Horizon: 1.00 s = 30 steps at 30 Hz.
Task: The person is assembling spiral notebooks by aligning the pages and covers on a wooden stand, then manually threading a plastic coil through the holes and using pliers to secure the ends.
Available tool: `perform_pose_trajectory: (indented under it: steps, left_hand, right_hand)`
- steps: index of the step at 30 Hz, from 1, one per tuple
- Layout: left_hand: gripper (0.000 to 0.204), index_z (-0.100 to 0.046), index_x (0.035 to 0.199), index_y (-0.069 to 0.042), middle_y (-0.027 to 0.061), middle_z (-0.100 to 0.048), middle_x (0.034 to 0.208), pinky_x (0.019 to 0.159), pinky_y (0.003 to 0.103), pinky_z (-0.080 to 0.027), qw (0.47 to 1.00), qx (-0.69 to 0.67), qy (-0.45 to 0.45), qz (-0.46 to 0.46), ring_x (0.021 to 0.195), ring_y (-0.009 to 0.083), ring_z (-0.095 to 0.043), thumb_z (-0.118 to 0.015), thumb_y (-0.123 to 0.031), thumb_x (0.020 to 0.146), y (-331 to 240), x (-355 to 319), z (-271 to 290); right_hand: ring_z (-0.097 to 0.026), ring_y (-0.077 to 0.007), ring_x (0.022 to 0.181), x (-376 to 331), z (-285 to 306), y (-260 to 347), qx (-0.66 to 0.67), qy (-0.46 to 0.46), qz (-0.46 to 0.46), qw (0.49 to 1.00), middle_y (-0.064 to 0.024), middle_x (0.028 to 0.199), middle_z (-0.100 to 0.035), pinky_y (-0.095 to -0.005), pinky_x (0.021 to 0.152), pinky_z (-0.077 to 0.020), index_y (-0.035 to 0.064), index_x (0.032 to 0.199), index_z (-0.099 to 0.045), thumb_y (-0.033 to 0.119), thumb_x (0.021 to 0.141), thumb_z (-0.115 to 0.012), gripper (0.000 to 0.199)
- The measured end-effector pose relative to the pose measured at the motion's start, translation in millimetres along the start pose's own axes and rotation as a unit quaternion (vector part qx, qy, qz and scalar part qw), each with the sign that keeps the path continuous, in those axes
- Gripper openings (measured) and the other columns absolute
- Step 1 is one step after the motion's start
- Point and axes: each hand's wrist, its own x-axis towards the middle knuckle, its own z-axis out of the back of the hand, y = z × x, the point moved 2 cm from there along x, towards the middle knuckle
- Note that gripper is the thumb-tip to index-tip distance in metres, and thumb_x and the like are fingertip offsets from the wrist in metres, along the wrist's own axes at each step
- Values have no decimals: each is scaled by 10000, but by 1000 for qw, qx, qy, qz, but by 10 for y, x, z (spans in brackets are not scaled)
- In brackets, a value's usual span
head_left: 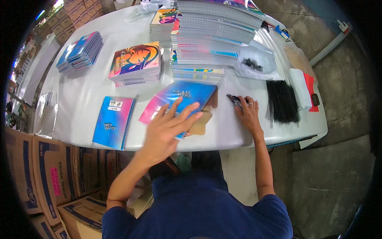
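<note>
My left hand lies with fingers spread over the cover of a blue and pink spiral notebook. That notebook sits at a slant, partly over a brown block near the table's front edge. To the right, my right hand has its fingers curled on the handles of dark pliers, whose jaws point left and away from me. Another blue and pink spiral notebook lies flat left of my left hand, its coil along the right side.
Behind the hands rises a tall stack of notebook pages. Farther left stand piles of orange-covered notebooks and blue notebooks. Black spiral coils lie at the right, near a white bag. Cardboard cartons stand below the table's left side.
</note>
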Motion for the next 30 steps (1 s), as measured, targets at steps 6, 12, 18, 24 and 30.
perform_pose_trajectory:
  steps: [6, 12, 18, 24, 30]
  left_hand:
    - [597, -490, 1371, -69, 103, -456, 1443, 1076, 526, -314, 985, 143, -70, 64, 1350, 390, -376, -656, -291, 842, -47, 36, -510]
    - [586, -488, 1378, -89, 66, -469, 1437, 1070, 523, -322, 980, 188, -26, 65, 1328, 380, -392, -641, -320, 862, -38, -5, -507]
    - [579, -477, 1388, -92, 57, -475, 1436, 1068, 523, -326, 979, 189, -32, 74, 1330, 374, -392, -641, -284, 868, -53, 24, -519]
    - [596, -455, 1399, -72, 74, -492, 1420, 1065, 526, -329, 978, 185, -41, 85, 1323, 380, -402, -650, -244, 863, -69, 42, -538]
    - [612, -449, 1401, -65, 79, -498, 1413, 1062, 533, -331, 980, 170, -48, 88, 1319, 380, -410, -659, -225, 849, -29, -16, -507]
  right_hand:
    - [-552, -327, 966, -147, 173, 437, 96, -24, -77, 992, -176, 1072, -543, -451, 850, -451, 76, 1193, -527, 200, 853, -663, 386]
    - [-563, -306, 918, -530, 797, 1585, 279, -34, 107, 954, -151, 1042, -552, -400, 781, -452, 82, 1223, -571, 221, 812, -718, 458]
    - [-558, -301, 930, -543, 799, 1622, 262, -42, 116, 957, -144, 1071, -542, -406, 765, -444, 78, 1204, -590, 229, 776, -755, 484]
    - [-554, -291, 883, -512, 826, 1593, 239, -50, 114, 963, -145, 1037, -552, -390, 736, -446, 72, 1181, -602, 214, 771, -760, 461]
    - [-580, -225, 827, -367, 802, 1527, 520, 312, -53, 793, -132, 919, -586, -365, 747, -472, 31, 1170, -593, 217, 909, -628, 322]
